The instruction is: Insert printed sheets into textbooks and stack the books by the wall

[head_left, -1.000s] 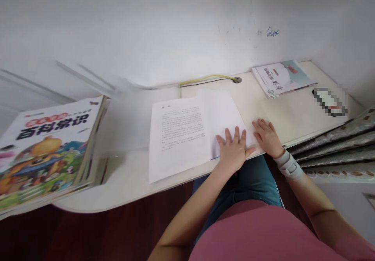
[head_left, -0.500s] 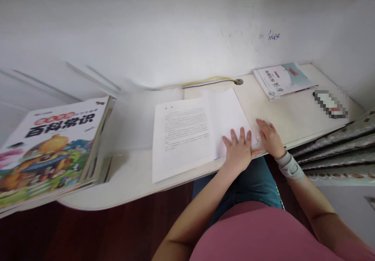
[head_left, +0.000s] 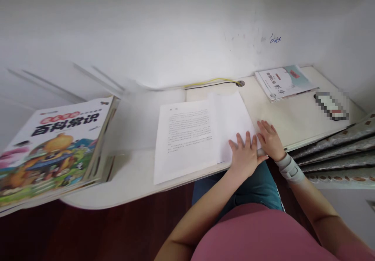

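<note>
An open book (head_left: 190,136) lies on the white desk, printed text on its left page and a blank right page. My left hand (head_left: 243,153) rests flat on the lower right corner of the blank page, fingers spread. Just to its right, my right hand (head_left: 270,139) lies with its fingers stretched out on the desk by the book's right edge. A pale grey band (head_left: 290,167) wraps my right wrist. Neither hand grips anything.
A thick stack of books (head_left: 64,144) with a colourful cover stands at the left. Another book (head_left: 284,82) lies at the back right beside a blurred-out object (head_left: 331,105). A yellow cable (head_left: 211,80) runs into a desk hole (head_left: 240,83). A patterned curtain (head_left: 342,155) hangs at the right.
My left hand has slid slightly right and down along the page, closer to my right hand. The whole view has shifted a little; the right hand stays almost in place.
</note>
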Motion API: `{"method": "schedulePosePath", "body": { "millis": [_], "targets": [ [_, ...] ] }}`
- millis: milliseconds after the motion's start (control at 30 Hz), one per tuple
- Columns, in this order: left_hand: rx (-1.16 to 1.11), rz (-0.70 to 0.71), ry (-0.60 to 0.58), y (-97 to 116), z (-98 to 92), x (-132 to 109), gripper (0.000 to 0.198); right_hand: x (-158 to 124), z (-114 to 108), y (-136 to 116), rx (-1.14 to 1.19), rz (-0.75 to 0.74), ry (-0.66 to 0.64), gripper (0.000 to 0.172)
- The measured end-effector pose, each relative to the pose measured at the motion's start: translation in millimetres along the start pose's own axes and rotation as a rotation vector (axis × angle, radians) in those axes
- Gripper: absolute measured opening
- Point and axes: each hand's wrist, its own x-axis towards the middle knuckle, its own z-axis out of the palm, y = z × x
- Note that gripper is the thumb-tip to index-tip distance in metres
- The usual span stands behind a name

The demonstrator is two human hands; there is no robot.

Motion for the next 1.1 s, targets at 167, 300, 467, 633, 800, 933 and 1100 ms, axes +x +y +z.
{"method": "schedulePosePath", "body": {
  "millis": [167,300,467,633,800,933,1100],
  "targets": [
    [0.006,0.056,0.015,-5.1,-7.3,-1.3,0.07,-2.7,-2.3,5.3,-0.035,-0.023,-0.049,0.045],
    [-0.027,0.116,-0.004,-25.2,-23.3,7.6,0.054,-2.3,-10.1,9.3,-0.101,-0.067,-0.112,0.042],
    [-0.07,0.315,-0.194,-63.0,-44.9,43.5,0.048,18.9,-23.1,3.1,-0.271,-0.113,-0.18,0.043],
    [0.003,0.199,-0.134,-95.3,-56.6,110.3,0.047,35.5,-25.1,-1.7,-0.316,-0.204,-0.353,0.044],
    [0.037,0.058,-0.189,-106.3,-48.4,150.0,0.069,30.4,-16.6,1.2,-0.319,-0.216,-0.309,0.044],
    [0.018,0.056,-0.25,-108.4,-35.0,148.3,0.078,24.6,-8.9,2.8,-0.334,-0.225,-0.251,0.045],
    [0.044,0.09,-0.213,-105.0,-34.1,136.9,0.076,20.1,-3.6,2.2,-0.336,-0.198,-0.208,0.048]
  ]
}}
